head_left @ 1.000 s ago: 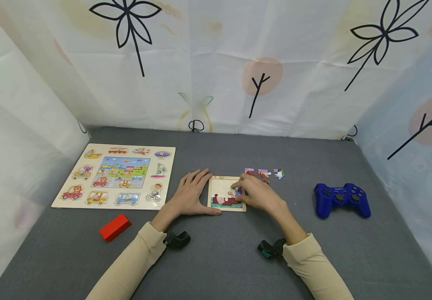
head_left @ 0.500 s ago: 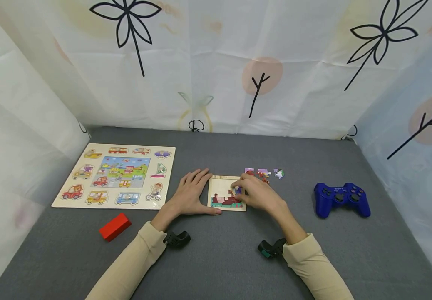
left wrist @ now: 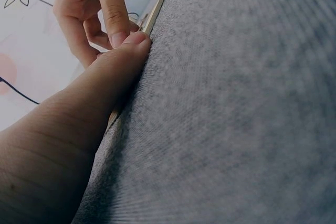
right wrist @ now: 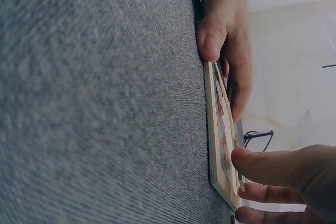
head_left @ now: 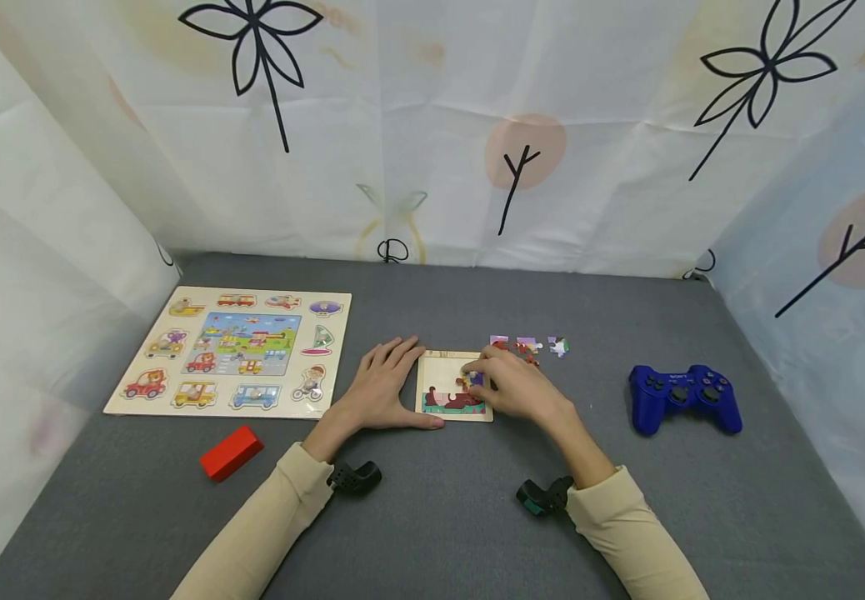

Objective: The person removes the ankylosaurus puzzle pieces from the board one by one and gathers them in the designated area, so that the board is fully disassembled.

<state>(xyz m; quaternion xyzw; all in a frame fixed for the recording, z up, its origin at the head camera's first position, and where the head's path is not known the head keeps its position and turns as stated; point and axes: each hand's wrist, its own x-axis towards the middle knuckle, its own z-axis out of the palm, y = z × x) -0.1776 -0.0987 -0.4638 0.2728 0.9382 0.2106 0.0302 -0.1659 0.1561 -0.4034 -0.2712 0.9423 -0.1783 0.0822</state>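
Note:
A small wooden puzzle tray [head_left: 442, 367] lies on the table, a brown-and-green picture along its lower part. My left hand [head_left: 383, 392] rests at its left side, fingers stretched to the far corner. The left thumb [right wrist: 211, 45] lies on the near corner in the right wrist view. Over the tray's right half, my right hand [head_left: 515, 385] pinches a jigsaw piece [right wrist: 240, 177] between thumb and fingers, tilted close over the tray. In the head view this piece shows purple and yellow, partly hidden by the fingers.
Several loose jigsaw pieces [head_left: 528, 343] lie behind my right hand. A large vehicle puzzle board [head_left: 335, 350] is at the left, with a red block [head_left: 230, 454] in front. A blue game controller [head_left: 683, 400] sits at the right. Patterned cloth [head_left: 432, 125] hangs behind the table.
The piece in my right fingers has turned slightly over the tray. Both hands stay in nearly the same place.

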